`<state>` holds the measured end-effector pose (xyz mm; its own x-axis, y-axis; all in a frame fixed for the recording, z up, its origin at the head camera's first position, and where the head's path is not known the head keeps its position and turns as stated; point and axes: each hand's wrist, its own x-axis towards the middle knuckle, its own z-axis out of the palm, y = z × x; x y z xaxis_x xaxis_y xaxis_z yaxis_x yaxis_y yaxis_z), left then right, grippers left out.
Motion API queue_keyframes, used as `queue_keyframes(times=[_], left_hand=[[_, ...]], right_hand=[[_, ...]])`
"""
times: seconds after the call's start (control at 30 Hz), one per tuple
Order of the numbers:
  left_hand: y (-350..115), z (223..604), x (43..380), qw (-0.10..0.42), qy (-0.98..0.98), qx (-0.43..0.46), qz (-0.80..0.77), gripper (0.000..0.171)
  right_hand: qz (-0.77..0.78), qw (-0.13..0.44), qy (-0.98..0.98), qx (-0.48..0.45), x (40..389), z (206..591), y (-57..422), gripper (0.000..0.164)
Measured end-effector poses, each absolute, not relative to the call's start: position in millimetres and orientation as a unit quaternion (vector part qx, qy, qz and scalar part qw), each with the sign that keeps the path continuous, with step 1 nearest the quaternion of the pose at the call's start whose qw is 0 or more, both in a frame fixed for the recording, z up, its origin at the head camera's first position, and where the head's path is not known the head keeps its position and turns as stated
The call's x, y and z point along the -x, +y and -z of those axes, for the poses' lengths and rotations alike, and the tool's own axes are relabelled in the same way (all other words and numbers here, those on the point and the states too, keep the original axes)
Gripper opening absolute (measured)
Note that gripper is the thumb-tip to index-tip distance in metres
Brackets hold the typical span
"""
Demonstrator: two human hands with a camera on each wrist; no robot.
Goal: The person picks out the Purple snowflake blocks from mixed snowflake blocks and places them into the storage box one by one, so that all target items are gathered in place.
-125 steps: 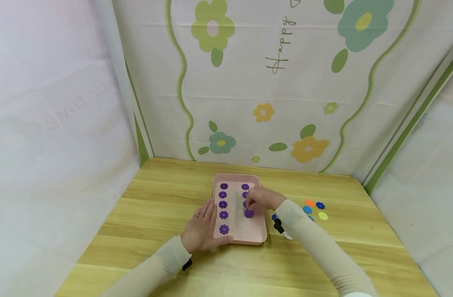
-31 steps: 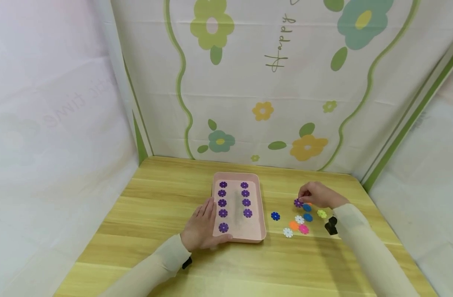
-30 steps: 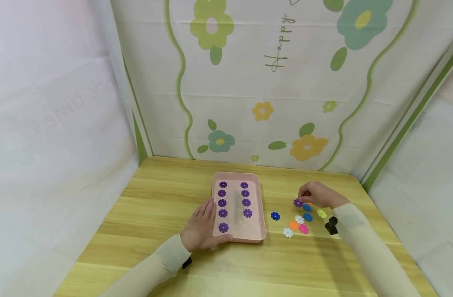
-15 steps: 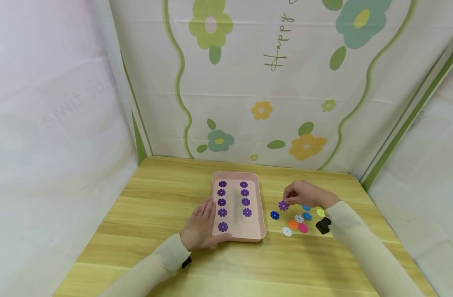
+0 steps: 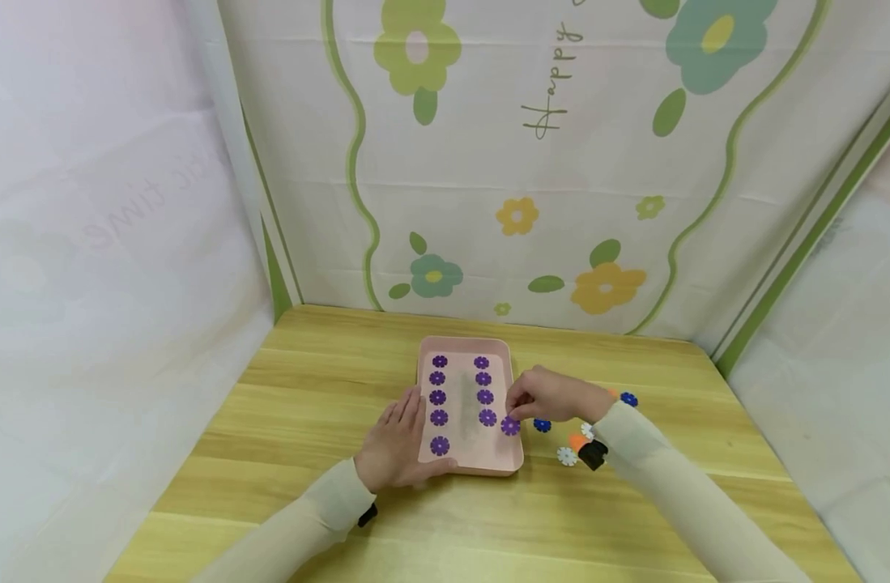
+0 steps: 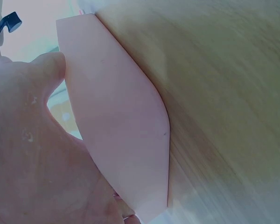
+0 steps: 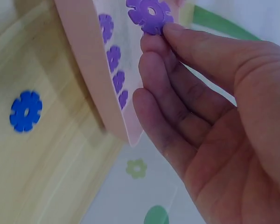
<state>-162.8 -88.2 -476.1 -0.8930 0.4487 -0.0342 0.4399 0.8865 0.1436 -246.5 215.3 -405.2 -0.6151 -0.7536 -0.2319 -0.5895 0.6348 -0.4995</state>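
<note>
In the head view a pink tray (image 5: 462,453) lies on the table, with two columns of purple snowflake discs inside; the left column (image 5: 439,418) runs longer than the right column (image 5: 487,418). My right hand (image 5: 554,394) pinches another purple snowflake disc (image 5: 510,427) between thumb and index finger, over the tray's right rim. The right wrist view shows this held disc (image 7: 139,17) tilted at the fingertips. My left hand (image 5: 389,453) rests on the tray's left side and near corner, fingers straight, thumb along the front rim. The tray's outer wall (image 6: 116,107) fills the left wrist view.
Right of the tray lie loose discs: a dark blue disc (image 5: 542,425), a white disc (image 5: 567,457), an orange disc (image 5: 577,440) and another blue disc (image 5: 629,399). My right sleeve (image 5: 649,453) hides others. A flower-printed cloth (image 5: 474,162) stands behind the table.
My right hand placed a purple disc in the right column, picked another from the loose discs and carried it left to the tray's rim. My left hand has stayed put.
</note>
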Motion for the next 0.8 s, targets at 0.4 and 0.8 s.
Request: queue_keyframes(times=[0.4, 0.8], left_hand=[[-87.4, 475.7, 161.2, 0.026, 0.971, -0.232, -0.06, 0.12], [-87.0, 474.9, 162.0, 0.025, 0.97, -0.235, -0.064, 0.119]], right_hand=[[0.148, 0.205, 0.879, 0.405, 242.2, 427.5, 184.1, 0.01], [0.128, 0.22, 0.89, 0.379, 242.5, 447.1, 174.5, 0.012]])
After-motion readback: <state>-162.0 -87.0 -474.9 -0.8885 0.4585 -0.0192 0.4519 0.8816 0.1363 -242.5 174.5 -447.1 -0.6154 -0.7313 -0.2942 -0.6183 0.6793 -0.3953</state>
